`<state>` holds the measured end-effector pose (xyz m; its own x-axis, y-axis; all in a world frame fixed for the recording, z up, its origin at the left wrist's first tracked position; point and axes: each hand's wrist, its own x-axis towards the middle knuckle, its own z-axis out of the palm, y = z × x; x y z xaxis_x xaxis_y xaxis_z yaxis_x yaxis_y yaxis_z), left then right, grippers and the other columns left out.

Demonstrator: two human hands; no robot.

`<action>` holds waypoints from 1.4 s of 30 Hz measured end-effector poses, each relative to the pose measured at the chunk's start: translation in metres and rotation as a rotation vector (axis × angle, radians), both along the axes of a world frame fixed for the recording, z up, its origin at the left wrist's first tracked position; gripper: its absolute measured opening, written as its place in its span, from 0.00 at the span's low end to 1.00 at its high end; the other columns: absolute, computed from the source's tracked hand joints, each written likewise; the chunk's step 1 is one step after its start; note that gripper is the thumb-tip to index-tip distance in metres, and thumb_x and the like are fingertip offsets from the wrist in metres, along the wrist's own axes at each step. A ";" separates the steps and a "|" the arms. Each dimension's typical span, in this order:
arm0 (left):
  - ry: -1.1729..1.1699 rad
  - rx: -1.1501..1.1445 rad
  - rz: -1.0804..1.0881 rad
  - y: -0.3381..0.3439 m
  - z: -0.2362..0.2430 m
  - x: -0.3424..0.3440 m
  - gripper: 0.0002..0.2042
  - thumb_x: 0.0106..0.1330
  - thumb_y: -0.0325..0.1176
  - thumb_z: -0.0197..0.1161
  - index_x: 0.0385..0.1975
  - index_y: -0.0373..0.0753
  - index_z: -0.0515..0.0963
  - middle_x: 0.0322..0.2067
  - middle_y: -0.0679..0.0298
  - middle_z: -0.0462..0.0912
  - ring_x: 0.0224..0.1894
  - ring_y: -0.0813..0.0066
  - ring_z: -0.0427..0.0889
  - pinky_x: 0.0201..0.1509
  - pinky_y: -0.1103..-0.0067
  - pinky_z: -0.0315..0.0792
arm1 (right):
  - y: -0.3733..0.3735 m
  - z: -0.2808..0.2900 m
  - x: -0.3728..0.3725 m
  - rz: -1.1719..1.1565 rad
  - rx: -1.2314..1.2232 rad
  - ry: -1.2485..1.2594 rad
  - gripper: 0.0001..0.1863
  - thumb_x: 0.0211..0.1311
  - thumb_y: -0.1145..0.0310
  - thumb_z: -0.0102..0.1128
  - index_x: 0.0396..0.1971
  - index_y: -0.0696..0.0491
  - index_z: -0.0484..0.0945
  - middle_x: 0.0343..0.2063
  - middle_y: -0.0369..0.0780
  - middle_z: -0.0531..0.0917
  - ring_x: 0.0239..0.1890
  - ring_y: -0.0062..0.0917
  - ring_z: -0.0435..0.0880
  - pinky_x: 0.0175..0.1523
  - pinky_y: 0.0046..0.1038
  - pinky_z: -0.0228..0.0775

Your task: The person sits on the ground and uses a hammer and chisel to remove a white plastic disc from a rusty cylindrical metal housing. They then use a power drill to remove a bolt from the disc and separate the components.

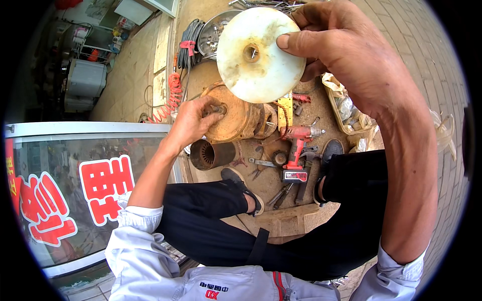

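My right hand holds up a stained white plastic disc by its right edge. The thumb lies on the face and the other fingers go behind it. A brownish hub with a hole sits at the disc's centre. Lower and to the left, my left hand pinches a small dark shaft stub on a rusty round pump housing. The disc hides part of that housing. Just below the housing lies a dark hollow cylinder, slotted inside like a motor stator.
A red cordless drill, pliers and other tools lie between my feet. Behind stand a metal bowl of small parts and a red coiled hose. At right sits a crate of bags; at left, a glass cabinet.
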<state>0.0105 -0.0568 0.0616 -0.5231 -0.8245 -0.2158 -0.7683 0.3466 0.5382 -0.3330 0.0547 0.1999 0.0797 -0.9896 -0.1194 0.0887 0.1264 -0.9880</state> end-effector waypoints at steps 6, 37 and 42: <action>0.130 0.255 0.155 -0.003 0.016 -0.004 0.10 0.66 0.27 0.71 0.42 0.30 0.83 0.24 0.66 0.83 0.25 0.81 0.78 0.30 0.81 0.73 | 0.001 0.005 -0.001 -0.014 0.033 0.022 0.15 0.69 0.76 0.58 0.50 0.72 0.79 0.42 0.50 0.85 0.44 0.32 0.87 0.52 0.30 0.81; -0.173 0.027 0.019 0.004 0.047 -0.016 0.15 0.57 0.25 0.71 0.45 0.31 0.82 0.21 0.72 0.66 0.25 0.83 0.65 0.30 0.79 0.65 | 0.007 0.017 0.021 -0.028 0.044 0.306 0.18 0.71 0.75 0.58 0.56 0.71 0.76 0.45 0.49 0.85 0.45 0.31 0.86 0.54 0.29 0.79; -0.122 -0.237 -0.129 0.004 0.032 -0.014 0.17 0.52 0.27 0.76 0.43 0.37 0.85 0.21 0.65 0.67 0.24 0.75 0.68 0.30 0.73 0.67 | 0.002 0.020 0.004 0.036 0.128 0.164 0.19 0.71 0.75 0.58 0.56 0.71 0.76 0.45 0.49 0.85 0.46 0.31 0.85 0.55 0.29 0.78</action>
<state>-0.0038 -0.0525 0.0934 -0.6091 -0.7876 -0.0932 -0.7637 0.5507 0.3368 -0.3286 0.0567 0.2199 0.0833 -0.9623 -0.2587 -0.0791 0.2524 -0.9644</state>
